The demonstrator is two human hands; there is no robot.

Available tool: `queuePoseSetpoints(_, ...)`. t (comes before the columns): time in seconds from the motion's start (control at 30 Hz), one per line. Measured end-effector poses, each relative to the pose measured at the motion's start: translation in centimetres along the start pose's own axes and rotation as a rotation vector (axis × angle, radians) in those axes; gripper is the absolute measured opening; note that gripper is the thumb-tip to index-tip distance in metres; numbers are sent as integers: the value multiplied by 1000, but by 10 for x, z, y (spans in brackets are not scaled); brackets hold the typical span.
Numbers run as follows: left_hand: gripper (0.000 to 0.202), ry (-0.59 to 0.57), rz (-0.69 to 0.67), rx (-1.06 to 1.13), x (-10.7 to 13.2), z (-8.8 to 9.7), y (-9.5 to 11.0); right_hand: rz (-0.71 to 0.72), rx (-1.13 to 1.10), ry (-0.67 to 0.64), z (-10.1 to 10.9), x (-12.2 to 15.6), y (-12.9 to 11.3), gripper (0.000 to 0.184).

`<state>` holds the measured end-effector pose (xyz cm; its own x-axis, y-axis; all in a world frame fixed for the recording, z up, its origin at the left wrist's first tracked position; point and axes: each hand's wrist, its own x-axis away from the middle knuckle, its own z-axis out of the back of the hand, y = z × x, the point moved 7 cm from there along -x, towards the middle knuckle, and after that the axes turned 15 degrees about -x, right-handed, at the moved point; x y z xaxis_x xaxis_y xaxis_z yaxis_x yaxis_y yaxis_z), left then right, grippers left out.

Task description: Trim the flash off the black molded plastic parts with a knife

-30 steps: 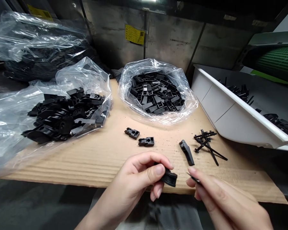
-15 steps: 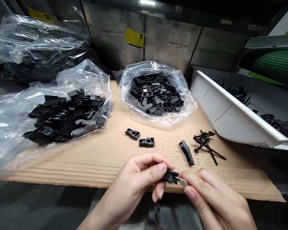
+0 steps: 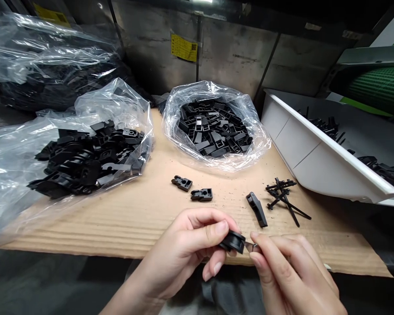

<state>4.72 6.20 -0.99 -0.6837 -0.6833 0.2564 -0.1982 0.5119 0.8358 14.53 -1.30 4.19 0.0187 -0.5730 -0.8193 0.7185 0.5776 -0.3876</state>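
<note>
My left hand (image 3: 192, 245) is closed around a black plastic part with a round grooved edge (image 3: 235, 242), gripping it between thumb and fingers. In my right hand (image 3: 292, 271) the thumb and index finger pinch a small craft knife (image 3: 251, 247). Its pointed metal blade meets the right side of the black part; most of the handle is hidden by my fingers. Beyond my hands, a longer black plastic lever (image 3: 256, 210) lies on the cardboard. Two small black clip-like pieces (image 3: 202, 194) rest to its left, and several thin black sprue sticks (image 3: 284, 197) to its right.
Cardboard (image 3: 144, 223) covers the work surface. An open clear bag (image 3: 216, 162) of black parts stands at the back middle, another bag (image 3: 141, 105) spills parts at left. A white bin (image 3: 318, 153) with black pieces is at right, a metal wall (image 3: 230, 57) behind.
The knife has turned slightly and shifted a little right, so more blade shows. The black part is tilted a bit more toward view in my left hand.
</note>
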Motion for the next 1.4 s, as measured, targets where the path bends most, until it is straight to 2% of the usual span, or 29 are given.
queuePoseSetpoints(0.2,13,15,-12,-5,-1,0,2,38,-7,-110,-1,-2,-1,24)
queuePoseSetpoints(0.37,13,27,-19,-14,-1,0,3,-9,-48,-80,2,-3,1,24)
queuePoseSetpoints(0.57,14,6,-13,-55,1,-4,5,-41,-55,6,17,-6,6,30)
queuePoseSetpoints(0.73,12,44,-21,-33,1,-2,5,-121,-157,-46,7,1,5,19)
queuePoseSetpoints(0.93,11,38,-30,-48,0,-2,4,-108,-163,-102,1,-1,3,17)
queuePoseSetpoints(1.07,12,21,-13,-55,1,-2,2,-69,-124,-86,3,-4,4,15)
queuePoseSetpoints(1.23,11,12,-8,-53,-2,-1,3,20,-17,-74,1,-3,1,23)
queuePoseSetpoints(1.4,11,24,-8,-79,-1,-1,3,30,25,-56,5,0,2,28)
